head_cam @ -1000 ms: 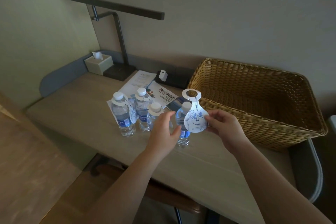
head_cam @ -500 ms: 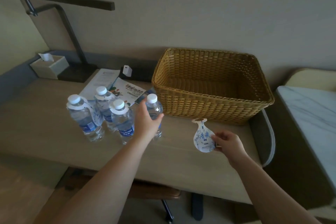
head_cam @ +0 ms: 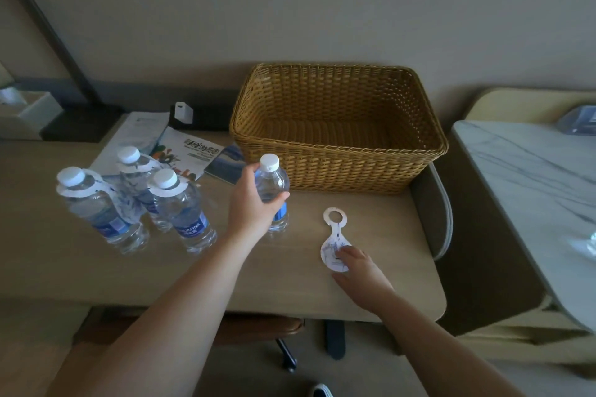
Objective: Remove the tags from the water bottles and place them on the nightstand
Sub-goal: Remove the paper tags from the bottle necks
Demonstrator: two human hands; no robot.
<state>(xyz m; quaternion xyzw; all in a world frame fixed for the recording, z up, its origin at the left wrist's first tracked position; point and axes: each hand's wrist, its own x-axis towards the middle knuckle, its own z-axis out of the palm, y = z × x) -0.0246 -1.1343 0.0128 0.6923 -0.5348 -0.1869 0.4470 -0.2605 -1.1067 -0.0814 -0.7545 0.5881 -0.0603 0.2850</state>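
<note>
Four clear water bottles stand on the wooden desk. Three at the left wear white paper tags round their necks. My left hand grips the fourth bottle, which stands upright and has no tag. A white tag with blue print and a ring hole lies flat on the desk to its right. The fingertips of my right hand rest on the tag's wide lower end. The marble-topped nightstand stands to the right of the desk.
A wicker basket sits at the desk's back right, just behind the tag. Leaflets, a white charger, a dark desk lamp and a tissue box fill the back left. A gap separates the desk from the nightstand.
My right hand has lifted the tag off the bottle, carried it right and down, and laid it flat on the desk. My left hand kept its grip on the bottle. The view swung right.
</note>
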